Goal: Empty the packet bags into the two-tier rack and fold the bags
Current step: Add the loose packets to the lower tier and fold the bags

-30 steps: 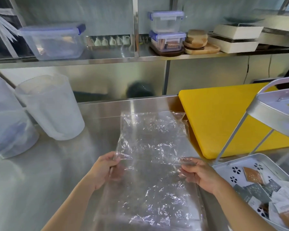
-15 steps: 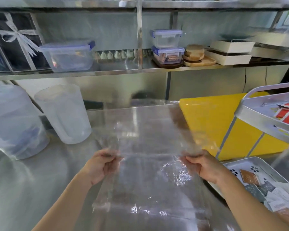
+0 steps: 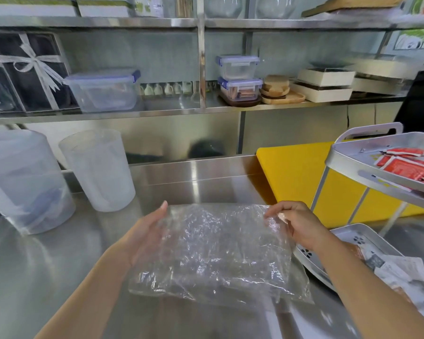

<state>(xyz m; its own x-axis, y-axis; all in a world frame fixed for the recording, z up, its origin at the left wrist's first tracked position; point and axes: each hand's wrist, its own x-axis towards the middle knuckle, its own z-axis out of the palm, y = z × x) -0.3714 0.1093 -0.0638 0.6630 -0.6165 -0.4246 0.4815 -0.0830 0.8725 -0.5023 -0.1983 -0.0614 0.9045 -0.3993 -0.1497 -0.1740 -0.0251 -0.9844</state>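
Note:
A clear crinkled plastic bag (image 3: 220,250) lies folded over on the steel counter (image 3: 47,265), now a short wide rectangle. My left hand (image 3: 148,228) rests flat along its left edge, fingers straight. My right hand (image 3: 294,223) pinches the bag's upper right corner. The grey two-tier rack (image 3: 353,152) stands at the right. Red packets (image 3: 406,165) fill its top tier. Brown, grey and white packets (image 3: 397,270) lie in its bottom tier, partly behind my right forearm.
A yellow cutting board (image 3: 289,177) lies behind the rack. Two frosted plastic jugs (image 3: 98,167) stand at the left. The wall shelf (image 3: 157,111) holds lidded containers, wooden coasters and white boxes.
The bag's far half was lifted and brought toward me over the near half, so the long bag is now folded short. The camera has tilted up.

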